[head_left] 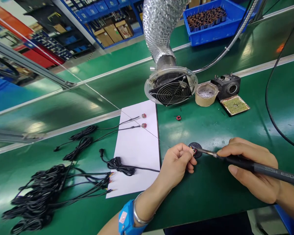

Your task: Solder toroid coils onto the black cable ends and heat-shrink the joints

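Note:
My right hand (257,169) grips a black soldering iron (237,162) like a pen, its metal tip pointing left. The tip meets a small wound coil (194,150) resting on a round black disc (198,146). My left hand (178,161) is closed in a pinch at the coil's left side, with thin coloured wire ends showing at the fingertips. A thin strand (100,94) stretches from the upper left down toward this hand. From a coiled black cable (122,166), one length runs under my left forearm. What lies inside my left fingers is partly hidden.
Black cables (44,186) lie bundled at left beside a white sheet (134,147) bearing two cables with coils attached. A fume duct (171,85) hangs over the bench. Behind are a solder pot (205,94), an iron stand (227,86), a sponge tray (235,105) and another coil (178,117).

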Demonstrator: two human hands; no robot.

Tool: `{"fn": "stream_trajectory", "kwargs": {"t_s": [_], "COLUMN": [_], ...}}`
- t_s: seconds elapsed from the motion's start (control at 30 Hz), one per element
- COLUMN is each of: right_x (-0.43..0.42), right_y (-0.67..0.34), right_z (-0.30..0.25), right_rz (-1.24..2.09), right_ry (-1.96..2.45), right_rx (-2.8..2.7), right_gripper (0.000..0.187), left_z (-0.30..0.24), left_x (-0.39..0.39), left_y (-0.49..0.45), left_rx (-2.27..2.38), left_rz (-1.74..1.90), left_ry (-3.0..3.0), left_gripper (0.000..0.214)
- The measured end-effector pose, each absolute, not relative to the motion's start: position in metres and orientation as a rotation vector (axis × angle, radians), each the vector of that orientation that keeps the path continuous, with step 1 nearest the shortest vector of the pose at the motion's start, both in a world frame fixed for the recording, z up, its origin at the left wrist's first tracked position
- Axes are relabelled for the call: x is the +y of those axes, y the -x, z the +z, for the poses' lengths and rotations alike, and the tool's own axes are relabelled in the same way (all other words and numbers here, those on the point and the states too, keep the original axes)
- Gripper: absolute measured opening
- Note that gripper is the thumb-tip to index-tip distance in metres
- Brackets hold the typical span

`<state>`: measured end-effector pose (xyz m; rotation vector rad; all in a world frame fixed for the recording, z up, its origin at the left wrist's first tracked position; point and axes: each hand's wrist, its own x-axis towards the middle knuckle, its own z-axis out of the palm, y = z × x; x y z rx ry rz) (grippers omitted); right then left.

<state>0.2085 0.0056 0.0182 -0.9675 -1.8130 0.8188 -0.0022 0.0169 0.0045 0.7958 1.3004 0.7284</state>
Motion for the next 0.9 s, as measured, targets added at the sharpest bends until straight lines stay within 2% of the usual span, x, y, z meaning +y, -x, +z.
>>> {"fn": "stream_trajectory", "kwargs": {"t_s": [0.9], "right_x": [0.0042], "right_y": [-0.2072], "right_z": [0.019], "right_rz": [0.823], "right_ry": [0.931], "right_rx": [-1.773], "right_gripper": [0.027], "left_z": [0.0049], "left_x": [0.0164], "left_y": [0.0028], "left_rx": [1.295], "left_rz": [0.707], "left_ry": [-0.816], "left_gripper": [0.023]}}
